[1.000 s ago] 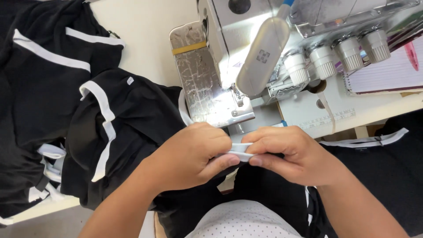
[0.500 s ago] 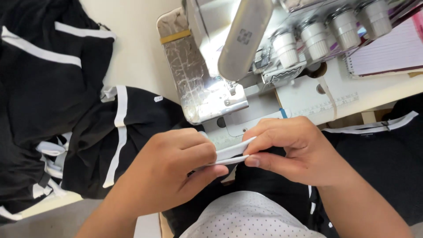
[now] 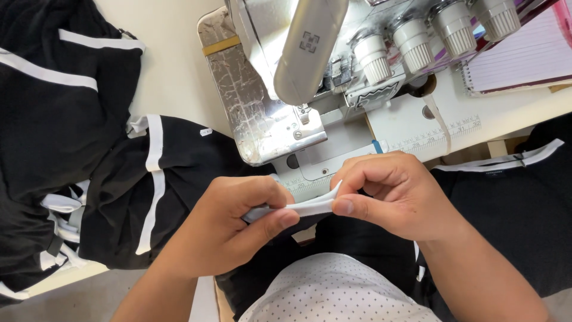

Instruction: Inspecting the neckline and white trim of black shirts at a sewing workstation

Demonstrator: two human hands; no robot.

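Both hands pinch a narrow white band (image 3: 310, 206) on a black garment (image 3: 351, 238) that lies over my lap. My left hand (image 3: 238, 223) grips the band's left end between thumb and forefinger. My right hand (image 3: 393, 194) pinches the right end, with its thumb under the strip. The band is stretched flat between the two hands, just in front of the sewing machine (image 3: 286, 89) and its metal bed. Most of the garment under my hands is hidden.
A pile of black garments with white stripes (image 3: 77, 155) covers the left of the pale table (image 3: 173, 71). Thread cones (image 3: 411, 42) stand behind the machine. A lined notebook (image 3: 524, 59) lies at the right. More black cloth (image 3: 512, 197) hangs at the right edge.
The view has shifted, so the machine sits higher and more central. My hands have drawn slightly apart and the white band now shows stretched between them.
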